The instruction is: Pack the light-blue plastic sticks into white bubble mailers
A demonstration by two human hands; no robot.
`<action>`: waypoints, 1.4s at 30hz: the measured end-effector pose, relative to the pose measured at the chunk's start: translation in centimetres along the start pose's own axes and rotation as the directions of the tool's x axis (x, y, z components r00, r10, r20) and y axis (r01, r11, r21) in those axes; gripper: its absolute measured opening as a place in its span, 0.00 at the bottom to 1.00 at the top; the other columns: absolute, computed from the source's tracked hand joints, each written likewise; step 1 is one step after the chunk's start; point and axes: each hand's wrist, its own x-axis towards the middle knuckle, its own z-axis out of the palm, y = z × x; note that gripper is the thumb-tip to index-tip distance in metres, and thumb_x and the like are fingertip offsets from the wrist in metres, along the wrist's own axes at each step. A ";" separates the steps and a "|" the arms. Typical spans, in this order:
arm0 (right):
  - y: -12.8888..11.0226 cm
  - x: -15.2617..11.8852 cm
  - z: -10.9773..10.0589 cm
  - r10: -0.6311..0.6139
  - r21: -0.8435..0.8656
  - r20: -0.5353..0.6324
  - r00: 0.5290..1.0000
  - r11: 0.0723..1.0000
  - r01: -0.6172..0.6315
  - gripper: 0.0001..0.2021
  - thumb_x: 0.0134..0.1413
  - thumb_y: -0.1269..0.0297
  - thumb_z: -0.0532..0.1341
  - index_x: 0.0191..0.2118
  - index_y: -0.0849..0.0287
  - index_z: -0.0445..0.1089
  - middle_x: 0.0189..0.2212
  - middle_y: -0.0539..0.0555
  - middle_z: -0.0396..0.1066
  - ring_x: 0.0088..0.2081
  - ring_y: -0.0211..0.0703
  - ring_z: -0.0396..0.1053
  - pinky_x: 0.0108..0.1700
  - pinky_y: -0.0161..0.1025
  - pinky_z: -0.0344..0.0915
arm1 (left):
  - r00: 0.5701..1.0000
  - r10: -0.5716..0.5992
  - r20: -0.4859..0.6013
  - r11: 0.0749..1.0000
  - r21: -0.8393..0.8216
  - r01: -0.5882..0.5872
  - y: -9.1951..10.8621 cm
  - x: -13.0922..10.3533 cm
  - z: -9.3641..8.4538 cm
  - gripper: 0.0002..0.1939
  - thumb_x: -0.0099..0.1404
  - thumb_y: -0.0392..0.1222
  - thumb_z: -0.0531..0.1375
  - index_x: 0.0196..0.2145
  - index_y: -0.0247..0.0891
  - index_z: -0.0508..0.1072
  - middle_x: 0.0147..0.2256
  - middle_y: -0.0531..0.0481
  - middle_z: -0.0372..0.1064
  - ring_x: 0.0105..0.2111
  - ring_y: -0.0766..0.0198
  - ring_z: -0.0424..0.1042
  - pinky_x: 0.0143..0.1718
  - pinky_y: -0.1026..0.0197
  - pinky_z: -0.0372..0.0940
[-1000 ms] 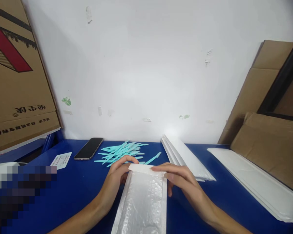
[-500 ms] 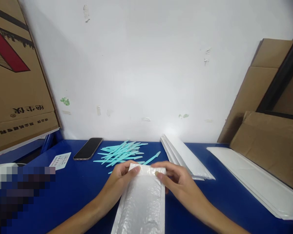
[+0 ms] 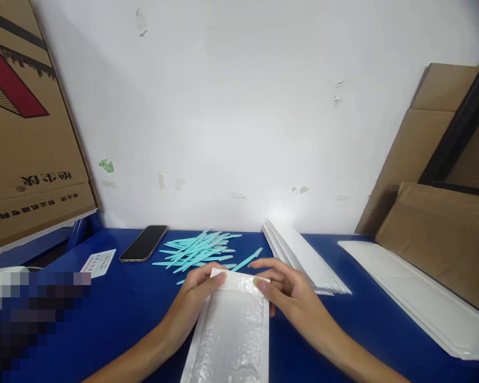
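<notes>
Both hands are at the far end of a padded mailer (image 3: pixel 235 330), which runs from the middle of the worktop (image 3: pixel 135 314) towards its near side; the near edge is out of view. The left hand (image 3: pixel 195 290) is partly closed, thumb on top of the mailer's left far corner, fingers curled beyond and beneath; the right hand (image 3: pixel 297 292) is looser, its thumb on the right far corner, its index finger lifted and stretched forward. Gripping both corners probably keeps that soft end flat and square; how firmly they press, I cannot tell.

Just beyond the hands lies a loose pile of turquoise sticks (image 3: pixel 201 250), within easy reach; one separate stick (image 3: pixel 249 259) points towards the right fingers. A phone (image 3: pixel 145 243) and a printed card (image 3: pixel 98 263) lie left of the pile, apart from the handling; a white stack (image 3: pixel 303 258) fans out from the far edge, and flat white sleeves (image 3: pixel 415 298) lie along the right side, perhaps to leave the middle free.
</notes>
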 end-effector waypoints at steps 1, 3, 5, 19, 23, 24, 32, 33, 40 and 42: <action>0.1 0.0 0.0 0.004 -0.010 0.005 1.000 1.000 -0.004 0.15 0.60 0.50 0.63 0.45 0.56 0.73 0.30 0.50 0.71 0.28 0.35 0.65 0.29 0.32 0.64 | 1.000 0.004 0.004 1.000 0.004 -0.004 0.0 0.0 0.0 0.17 0.64 0.56 0.61 0.34 0.37 0.74 0.30 0.52 0.68 0.31 0.62 0.66 0.32 0.63 0.58; 0.1 0.0 0.0 0.007 -0.036 0.012 1.000 0.999 -0.007 0.15 0.60 0.50 0.63 0.39 0.58 0.74 0.26 0.49 0.68 0.26 0.34 0.63 0.29 0.32 0.62 | 1.000 0.017 0.010 1.000 0.012 -0.017 0.1 0.0 0.1 0.17 0.64 0.56 0.60 0.34 0.37 0.74 0.30 0.52 0.68 0.31 0.62 0.66 0.32 0.63 0.58; 0.2 0.0 -0.1 0.007 -0.058 0.011 1.000 0.998 -0.006 0.15 0.60 0.49 0.62 0.37 0.58 0.74 0.24 0.48 0.66 0.26 0.35 0.62 0.29 0.32 0.62 | 1.000 0.027 0.014 0.999 0.022 -0.027 0.1 0.0 0.1 0.18 0.65 0.56 0.60 0.33 0.37 0.73 0.30 0.52 0.67 0.30 0.63 0.65 0.31 0.64 0.57; 0.1 -0.2 -0.3 0.083 0.114 0.020 0.996 0.990 -0.085 0.15 0.59 0.59 0.56 0.38 0.60 0.78 0.35 0.56 0.74 0.38 0.47 0.70 0.39 0.40 0.67 | 0.997 0.013 0.074 0.981 0.191 -0.027 -0.4 0.0 0.2 0.16 0.64 0.56 0.61 0.35 0.42 0.65 0.25 0.58 0.61 0.22 0.67 0.59 0.22 0.67 0.50; 0.1 0.3 -0.6 0.126 0.198 0.112 0.986 0.969 -0.146 0.14 0.53 0.66 0.58 0.41 0.60 0.80 0.40 0.57 0.77 0.37 0.45 0.72 0.40 0.40 0.68 | 0.994 0.019 0.105 0.982 0.185 -0.038 -0.4 0.3 -0.1 0.16 0.65 0.56 0.61 0.34 0.40 0.66 0.28 0.56 0.62 0.24 0.68 0.60 0.24 0.67 0.52; 0.1 0.3 -0.6 0.122 0.164 0.116 0.986 0.977 -0.140 0.13 0.54 0.66 0.59 0.42 0.59 0.80 0.39 0.55 0.77 0.34 0.42 0.71 0.38 0.38 0.68 | 0.994 0.012 0.113 0.983 0.180 -0.032 -0.4 0.3 -0.2 0.16 0.65 0.56 0.61 0.33 0.40 0.67 0.29 0.56 0.63 0.25 0.67 0.61 0.25 0.67 0.53; -1.0 -1.1 -0.5 -0.205 -0.320 0.212 0.955 0.909 0.266 0.09 0.62 0.64 0.59 0.36 0.54 0.77 0.39 0.55 0.72 0.38 0.43 0.69 0.36 0.37 0.64 | 0.967 -0.022 0.253 0.997 0.078 0.002 0.0 -0.4 0.2 0.17 0.63 0.56 0.64 0.34 0.39 0.70 0.33 0.53 0.65 0.30 0.65 0.64 0.30 0.65 0.57; -1.2 -1.2 -0.4 -0.252 -0.347 0.220 0.943 0.883 0.316 0.09 0.61 0.64 0.58 0.35 0.54 0.77 0.41 0.56 0.71 0.41 0.45 0.69 0.40 0.39 0.64 | 0.961 -0.020 0.275 0.998 0.056 0.005 0.0 -0.5 0.3 0.16 0.63 0.55 0.64 0.35 0.39 0.71 0.34 0.53 0.66 0.31 0.65 0.65 0.32 0.65 0.58; -3.5 -2.2 -1.9 -0.468 -0.214 0.061 0.882 0.857 0.469 0.27 0.65 0.40 0.48 0.21 0.54 0.61 0.25 0.57 0.74 0.41 0.56 0.70 0.48 0.52 0.62 | 0.920 -0.092 0.381 0.969 -0.178 0.171 -0.1 -0.2 0.3 0.15 0.71 0.53 0.53 0.44 0.40 0.71 0.40 0.49 0.66 0.30 0.62 0.72 0.26 0.64 0.60; -4.2 -2.7 -4.3 -0.383 -0.181 -0.071 0.921 0.913 0.366 0.30 0.61 0.34 0.48 0.19 0.52 0.58 0.16 0.55 0.66 0.33 0.56 0.69 0.45 0.54 0.63 | 0.916 -0.091 0.391 0.972 -0.165 0.167 0.2 -0.1 0.1 0.15 0.71 0.52 0.53 0.43 0.39 0.71 0.41 0.48 0.65 0.30 0.62 0.74 0.26 0.65 0.61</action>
